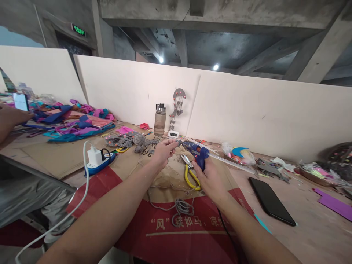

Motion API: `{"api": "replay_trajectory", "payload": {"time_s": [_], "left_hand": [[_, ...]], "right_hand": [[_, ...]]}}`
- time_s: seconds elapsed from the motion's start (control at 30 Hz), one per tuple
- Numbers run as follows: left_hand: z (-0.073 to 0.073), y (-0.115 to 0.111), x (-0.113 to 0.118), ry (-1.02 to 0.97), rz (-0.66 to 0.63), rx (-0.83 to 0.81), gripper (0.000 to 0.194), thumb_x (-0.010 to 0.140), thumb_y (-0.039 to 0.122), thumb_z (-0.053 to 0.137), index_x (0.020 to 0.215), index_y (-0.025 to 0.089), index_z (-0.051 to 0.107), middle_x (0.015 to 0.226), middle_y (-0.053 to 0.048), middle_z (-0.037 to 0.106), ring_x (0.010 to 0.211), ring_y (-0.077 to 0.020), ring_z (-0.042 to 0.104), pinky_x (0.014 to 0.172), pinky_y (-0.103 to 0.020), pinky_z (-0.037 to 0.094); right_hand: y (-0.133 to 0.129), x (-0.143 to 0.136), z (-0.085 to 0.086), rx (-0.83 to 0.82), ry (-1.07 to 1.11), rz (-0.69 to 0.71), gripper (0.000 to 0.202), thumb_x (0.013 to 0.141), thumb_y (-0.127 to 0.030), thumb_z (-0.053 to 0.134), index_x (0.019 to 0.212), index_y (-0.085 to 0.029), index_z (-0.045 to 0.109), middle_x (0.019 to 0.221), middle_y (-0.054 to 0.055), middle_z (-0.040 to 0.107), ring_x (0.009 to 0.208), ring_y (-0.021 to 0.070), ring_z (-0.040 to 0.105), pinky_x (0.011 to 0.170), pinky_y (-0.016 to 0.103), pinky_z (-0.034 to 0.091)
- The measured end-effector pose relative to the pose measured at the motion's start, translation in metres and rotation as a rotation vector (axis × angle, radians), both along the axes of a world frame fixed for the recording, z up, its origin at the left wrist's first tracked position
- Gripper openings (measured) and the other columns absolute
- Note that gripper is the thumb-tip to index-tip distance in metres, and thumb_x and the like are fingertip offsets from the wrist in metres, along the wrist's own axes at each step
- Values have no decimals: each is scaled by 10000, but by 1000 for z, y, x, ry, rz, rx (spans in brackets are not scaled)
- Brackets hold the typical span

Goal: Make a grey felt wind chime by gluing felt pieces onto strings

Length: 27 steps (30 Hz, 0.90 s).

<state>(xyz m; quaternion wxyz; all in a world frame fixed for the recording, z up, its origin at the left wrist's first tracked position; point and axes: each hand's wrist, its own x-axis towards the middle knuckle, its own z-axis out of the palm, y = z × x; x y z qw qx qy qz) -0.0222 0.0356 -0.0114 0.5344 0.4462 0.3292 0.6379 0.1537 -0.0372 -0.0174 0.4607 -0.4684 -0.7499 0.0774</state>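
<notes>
The left hand point(165, 151) is pinching a small grey piece point(179, 142) between the thumb and the index finger, whose tips are closing together on it, and this piece is sitting just at the nozzle end of the blue glue gun point(200, 153); whether the nozzle is touching it, I cannot tell. The right hand point(211, 176) is holding the glue gun by its handle, the fingers closing around it, and a long pale glue stick point(231, 162) is sticking out from its back. Both hands are working above the cardboard point(165, 176), which is covering the middle of the table point(308, 220). Under the glue gun, scissors with yellow handles point(187, 179) are lying near the right hand, and nearer to the person a loose coil of grey yarn point(183, 207) is resting on the red part of the cardboard. Behind the left hand, a ball of grey yarn point(139, 139) is lying, while a bottle point(160, 123) and a small white clock point(173, 134) are standing close to the white panel point(233, 106). To the right, a black phone point(272, 201) is lying flat, and at the far left another person's hand point(12, 119) is reaching near a lit phone point(20, 101)
</notes>
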Motion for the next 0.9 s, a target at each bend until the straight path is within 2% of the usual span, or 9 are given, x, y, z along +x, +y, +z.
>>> {"api": "replay_trajectory", "payload": {"time_s": [0.4,0.9], "left_hand": [[-3,1,2,15,5,-11,378,519,401,818,667,141,587,488,64,436,416,-22,292,405,-188,127],[-3,-1,2,26,1,-4,408,523,426,821,681,141,574,461,75,415,396,-15,279,397,-185,112]], "right_hand": [[0,-1,-1,-23,-32,-52,369,906,-463,417,1094,-174,549,1086,168,659,1007,306,620,867,464,483],[-2,-3,-2,-8,-45,-54,328,908,-447,417,1034,-176,553,1063,163,656,1026,293,608,872,452,481]]}}
